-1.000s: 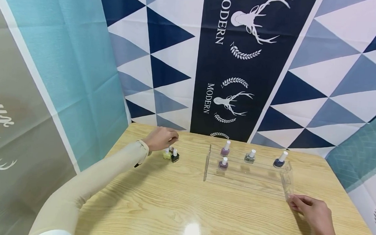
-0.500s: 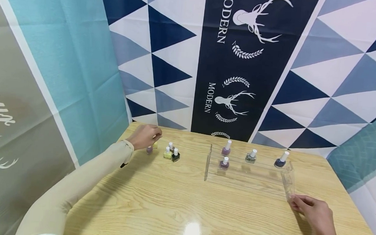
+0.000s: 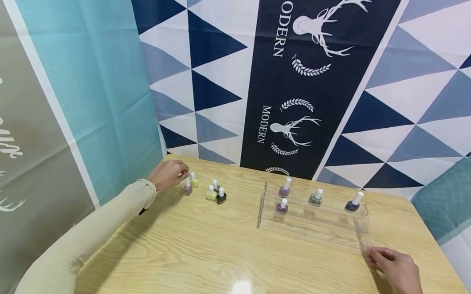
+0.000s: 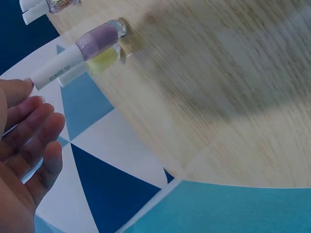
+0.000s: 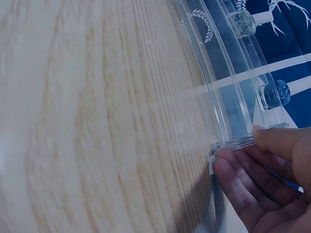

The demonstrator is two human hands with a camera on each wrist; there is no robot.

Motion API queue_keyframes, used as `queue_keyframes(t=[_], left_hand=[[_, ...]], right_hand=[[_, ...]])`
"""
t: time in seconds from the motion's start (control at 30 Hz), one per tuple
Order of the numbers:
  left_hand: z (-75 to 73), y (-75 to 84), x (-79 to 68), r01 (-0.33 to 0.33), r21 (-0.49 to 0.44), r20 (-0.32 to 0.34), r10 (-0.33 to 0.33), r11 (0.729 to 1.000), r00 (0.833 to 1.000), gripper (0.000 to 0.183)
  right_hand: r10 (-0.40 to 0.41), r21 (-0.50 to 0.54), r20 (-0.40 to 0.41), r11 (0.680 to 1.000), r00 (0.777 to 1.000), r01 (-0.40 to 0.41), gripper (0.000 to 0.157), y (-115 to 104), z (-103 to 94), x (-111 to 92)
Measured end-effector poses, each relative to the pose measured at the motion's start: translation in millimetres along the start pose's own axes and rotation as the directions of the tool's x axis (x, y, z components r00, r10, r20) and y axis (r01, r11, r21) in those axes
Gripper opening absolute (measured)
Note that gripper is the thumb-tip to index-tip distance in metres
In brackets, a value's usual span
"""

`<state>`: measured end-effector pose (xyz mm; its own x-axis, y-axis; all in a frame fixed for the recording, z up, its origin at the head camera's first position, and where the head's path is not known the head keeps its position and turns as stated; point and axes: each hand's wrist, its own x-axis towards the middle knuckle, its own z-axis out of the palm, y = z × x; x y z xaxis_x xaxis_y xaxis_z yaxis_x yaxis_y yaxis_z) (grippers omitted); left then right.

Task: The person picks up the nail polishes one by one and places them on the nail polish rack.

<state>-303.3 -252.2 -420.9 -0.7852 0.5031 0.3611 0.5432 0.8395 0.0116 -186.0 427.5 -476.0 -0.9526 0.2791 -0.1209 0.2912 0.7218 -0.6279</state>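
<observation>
My left hand [image 3: 169,174] is beside an upright purple nail polish bottle [image 3: 188,190] at the back left of the table. In the left wrist view, its thumb and forefinger meet the end of the bottle's white cap [image 4: 57,69] without closing round it; the other fingers are loosely bent. A yellow nail polish bottle [image 4: 103,60] stands just behind the purple one. My right hand [image 3: 397,271] pinches the near right corner of a clear stepped display rack [image 5: 228,97] between thumb and fingers. Nail polish bottles stand on the rack: two purple, one grey glittery [image 3: 316,198], one dark blue [image 3: 353,204].
Right of the left hand, another yellow bottle [image 3: 211,194], a black bottle [image 3: 221,197] and a partly hidden brownish bottle [image 3: 216,186] stand close together on the wooden table [image 3: 198,251]. Patterned cloth hangs behind the table and along its left side.
My left hand has moved left from above the small bottle cluster, past the second yellow bottle, down to the purple bottle's cap. My right hand keeps its hold on the rack's corner.
</observation>
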Motion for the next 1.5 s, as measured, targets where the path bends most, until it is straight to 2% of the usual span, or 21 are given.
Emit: queue_keyframes(t=[0.17,0.3,0.6,0.87,1.17,1.37,1.5], left_hand=[[0.8,0.9,-2.2,-0.010,-0.016,0.006,0.010,1.000,1.000,0.015],[-1.2,4.5,-1.9,-0.005,-0.025,0.013,0.006,1.000,1.000,0.013],[-0.9,8.8,-3.4,0.028,-0.031,0.079,-0.026,0.999,0.997,0.009],[1.5,7.1,-0.7,-0.011,-0.014,0.075,0.012,1.000,0.997,0.005],[-3.0,6.1,2.7,-0.006,-0.047,0.100,0.011,0.999,0.995,0.017],[-5.5,6.3,2.9,-0.030,-0.057,0.122,0.037,0.998,0.992,0.023],[-7.1,6.9,3.4,-0.045,-0.057,0.109,0.051,0.997,0.993,0.024]], right_hand=[[0.000,-0.012,0.009,1.000,1.000,0.000,0.063,1.2,0.5,-2.0],[-0.008,-0.019,0.004,1.000,1.000,0.008,0.063,1.4,0.3,-2.8],[0.000,0.000,0.018,1.000,1.000,0.000,0.065,0.6,1.6,0.0],[0.004,0.015,0.025,1.000,1.000,-0.004,0.062,-0.6,0.7,1.0],[0.013,0.020,0.020,1.000,1.000,-0.013,0.066,-2.3,-1.1,0.5],[0.015,0.010,0.024,1.000,1.000,-0.015,0.065,-1.0,-0.9,0.9],[0.007,0.006,0.026,1.000,1.000,-0.007,0.065,0.6,-0.4,1.3]])
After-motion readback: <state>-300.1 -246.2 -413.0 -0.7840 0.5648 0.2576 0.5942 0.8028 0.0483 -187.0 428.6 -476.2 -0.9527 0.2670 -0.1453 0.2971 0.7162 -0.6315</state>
